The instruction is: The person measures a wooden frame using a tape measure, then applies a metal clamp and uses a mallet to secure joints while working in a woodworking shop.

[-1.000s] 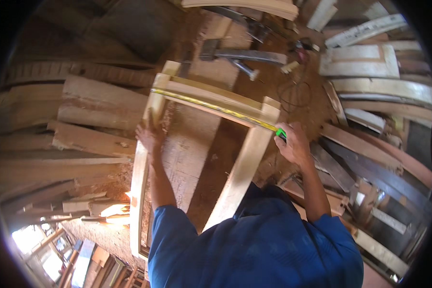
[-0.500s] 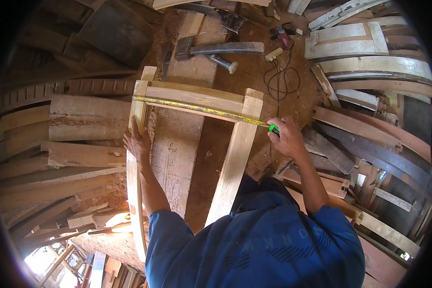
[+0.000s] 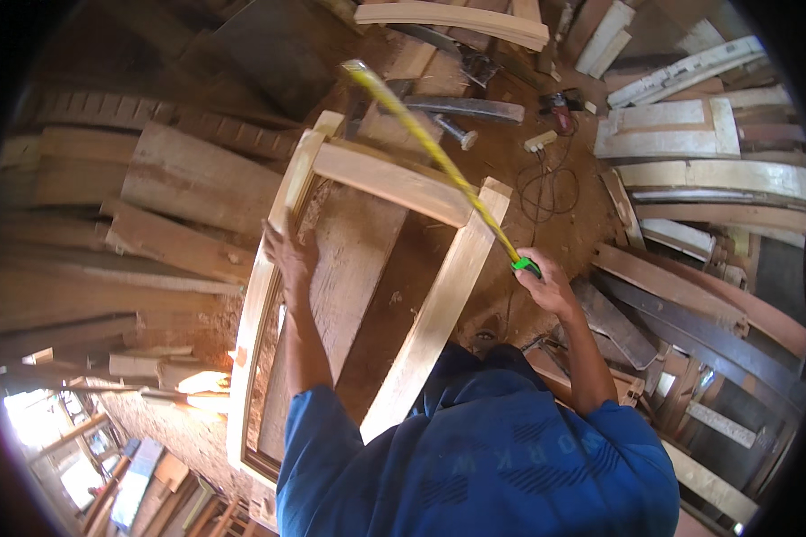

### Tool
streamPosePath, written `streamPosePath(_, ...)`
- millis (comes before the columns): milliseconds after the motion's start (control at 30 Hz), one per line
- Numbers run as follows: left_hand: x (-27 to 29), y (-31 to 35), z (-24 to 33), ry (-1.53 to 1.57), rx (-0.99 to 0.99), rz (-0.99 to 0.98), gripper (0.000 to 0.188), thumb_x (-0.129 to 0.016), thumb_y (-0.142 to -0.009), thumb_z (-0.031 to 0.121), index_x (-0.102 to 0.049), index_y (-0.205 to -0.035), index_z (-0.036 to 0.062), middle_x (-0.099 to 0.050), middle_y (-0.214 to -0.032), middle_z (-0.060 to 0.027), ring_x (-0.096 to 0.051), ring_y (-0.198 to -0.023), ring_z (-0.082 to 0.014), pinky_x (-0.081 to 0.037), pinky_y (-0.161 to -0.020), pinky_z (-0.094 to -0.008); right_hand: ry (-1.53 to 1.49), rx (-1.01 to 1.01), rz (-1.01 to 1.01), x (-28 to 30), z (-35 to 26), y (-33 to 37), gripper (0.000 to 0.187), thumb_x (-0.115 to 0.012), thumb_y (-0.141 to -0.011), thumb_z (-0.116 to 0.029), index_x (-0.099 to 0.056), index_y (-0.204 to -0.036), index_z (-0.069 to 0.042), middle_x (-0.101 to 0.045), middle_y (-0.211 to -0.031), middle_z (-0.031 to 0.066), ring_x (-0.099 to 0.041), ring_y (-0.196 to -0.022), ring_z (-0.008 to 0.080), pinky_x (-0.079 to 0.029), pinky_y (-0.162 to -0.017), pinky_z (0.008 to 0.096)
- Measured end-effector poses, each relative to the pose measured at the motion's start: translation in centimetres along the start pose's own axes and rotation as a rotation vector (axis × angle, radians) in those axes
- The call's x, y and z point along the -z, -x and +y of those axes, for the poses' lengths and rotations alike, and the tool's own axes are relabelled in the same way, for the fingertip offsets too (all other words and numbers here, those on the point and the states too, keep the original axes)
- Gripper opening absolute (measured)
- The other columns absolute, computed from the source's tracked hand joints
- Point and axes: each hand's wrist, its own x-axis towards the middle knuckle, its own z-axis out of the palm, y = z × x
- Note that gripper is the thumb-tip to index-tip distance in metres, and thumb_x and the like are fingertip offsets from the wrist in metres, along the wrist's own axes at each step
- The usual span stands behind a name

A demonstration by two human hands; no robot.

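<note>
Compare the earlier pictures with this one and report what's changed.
The yellow tape lay across the top of the wooden frame; its far end has come off the left side and swung up and forward, past the top rail. The right hand still holds the tape's green case, and the left hand stays at the frame's left side.

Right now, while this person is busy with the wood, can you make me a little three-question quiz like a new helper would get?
1. Which hand holds the green tape measure?
2. True or false: the yellow blade is rolled all the way in.
3. What is the left hand touching?
a) the hammer
b) the wooden frame
c) the cable

Key:
1. The right hand.
2. False; it is pulled out and slants up and to the left.
3. b
</note>
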Motion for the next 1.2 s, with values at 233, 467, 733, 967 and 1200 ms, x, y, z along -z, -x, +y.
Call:
streamPosePath(233, 7.6, 22.8, 2.8, 0.144, 0.119, -0.025, 0.06, -0.074, -0.081, 0.033, -0.055, -0.136, 0.0192, -0.023, -0.152, -0.0333, -0.027, -0.136, -0.052, -0.025, -0.107, -0.0625, -0.378, -0.114, 0.018, -2.9, 5.2, 6.4, 0.037, -0.061, -0.091, -0.02, -0.057, -0.124, -0.004, -0.061, -0.095, 0.0019, -0.057, -0.085, 0.0131, -0.048, -0.075, 0.0299)
streamPosePath(467, 14.1, 43.7, 3.2, 0.082, 0.565, -0.166, 0.07, -0.071, -0.079, 0.038, -0.047, -0.142, 0.0171, -0.021, -0.152, -0.034, -0.025, -0.137, -0.0507, -0.02, -0.11, -0.0606, -0.36, -0.566, -0.423, -9.0, 15.2, 11.5, 0.021, -0.061, -0.091, -0.023, -0.059, -0.106, -0.008, -0.055, -0.077, -0.0002, -0.053, -0.058, 0.0095, -0.044, -0.049, 0.0279)
streamPosePath(733, 18.5, 53.7, 3.7, 0.182, 0.816, -0.12, 0.073, -0.07, -0.081, 0.039, -0.043, -0.144, 0.0133, -0.019, -0.153, -0.0344, -0.021, -0.137, -0.0522, -0.02, -0.108, -0.0625, -0.252, -0.328, -0.835, -13.8, 10.8, 17.7, 0.029, -0.061, -0.09, -0.02, -0.06, -0.117, -0.007, -0.058, -0.084, -0.0017, -0.055, -0.07, 0.0082, -0.047, -0.059, 0.0254)
streamPosePath(967, 21.3, 58.8, -4.3, 0.168, 0.909, -0.027, 0.073, -0.069, -0.08, 0.038, -0.043, -0.144, 0.0154, -0.018, -0.153, -0.0346, -0.023, -0.135, -0.0526, -0.02, -0.109, -0.0626, -0.551, -0.384, -0.807, -18.7, 5.9, 24.3, 0.032, -0.06, -0.092, -0.021, -0.056, -0.121, -0.01, -0.054, -0.092, -0.0034, -0.052, -0.075, 0.0058, -0.046, -0.061, 0.0227)
streamPosePath(1200, 25.5, 68.2, -23.1, -0.05, 1.202, 0.056, 0.085, -0.073, -0.077, 0.043, -0.039, -0.145, 0.0042, -0.03, -0.148, -0.034, -0.033, -0.13, -0.0502, -0.027, -0.106, -0.0623, -0.512, -0.197, -0.494, -27.7, 2.4, 31.1, 0.039, -0.059, -0.092, -0.022, -0.053, -0.128, -0.009, -0.054, -0.102, -0.0009, -0.052, -0.088, 0.0089, -0.047, -0.073, 0.0247)
